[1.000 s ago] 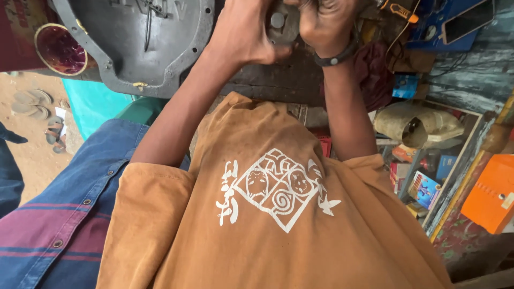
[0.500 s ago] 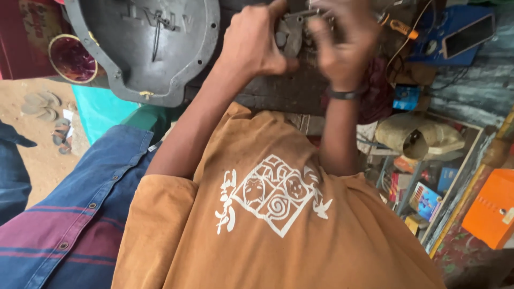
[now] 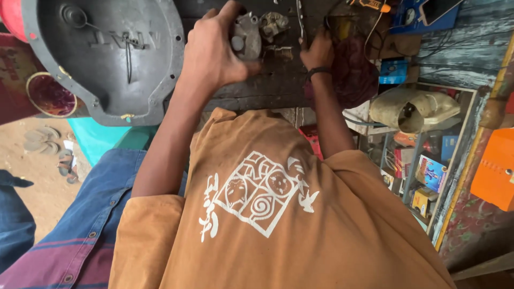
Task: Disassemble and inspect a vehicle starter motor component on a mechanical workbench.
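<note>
My left hand (image 3: 214, 51) grips a small grey cast-metal part (image 3: 246, 36) on the dark workbench (image 3: 267, 88). A second small metal piece (image 3: 274, 22) lies just right of it. My right hand (image 3: 318, 51), with a dark wristband, rests further right on the bench. Its fingers are closed around a thin metal tool (image 3: 300, 21) that points away from me. My orange printed T-shirt (image 3: 278, 225) fills the lower view.
A large grey metal cover (image 3: 107, 59) lies at the left of the bench beside a round red dish (image 3: 50, 94). Another person's blue denim sleeve (image 3: 80, 225) is at lower left. Shelves with boxes (image 3: 423, 171), a cream plastic part (image 3: 415, 109) and an orange box (image 3: 495, 171) stand right.
My right hand has left the grey part and moved right to the thin tool. My left hand keeps hold of the part. The view has shifted, showing more of the bench.
</note>
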